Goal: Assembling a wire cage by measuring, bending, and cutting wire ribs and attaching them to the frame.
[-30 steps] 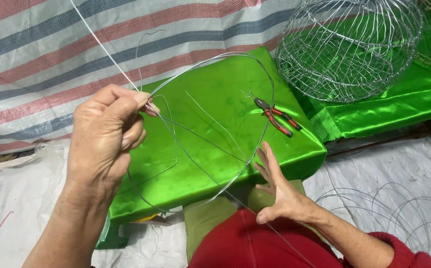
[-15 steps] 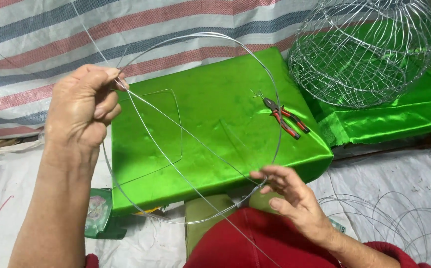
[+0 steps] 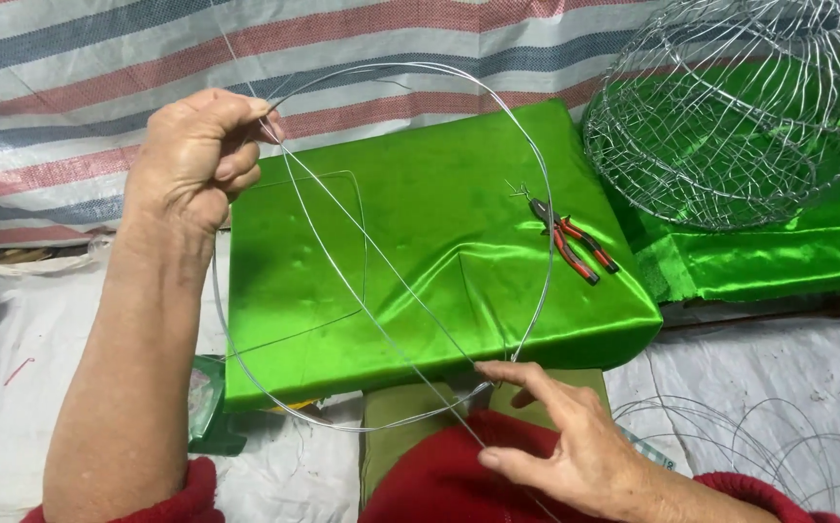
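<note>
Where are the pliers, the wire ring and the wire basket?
pliers [image 3: 575,242], head view, on the red handles.
wire ring [image 3: 536,184], head view, on its right arc over the green cushion.
wire basket [image 3: 730,107], head view, on its mesh side wall.

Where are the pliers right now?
In the head view, the red-handled pliers lie on the green cushion, right of the wire hoop and left of the wire basket, untouched by either hand.

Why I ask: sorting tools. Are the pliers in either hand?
No, the pliers lie alone on the green cushion; both hands hold wire.
</note>
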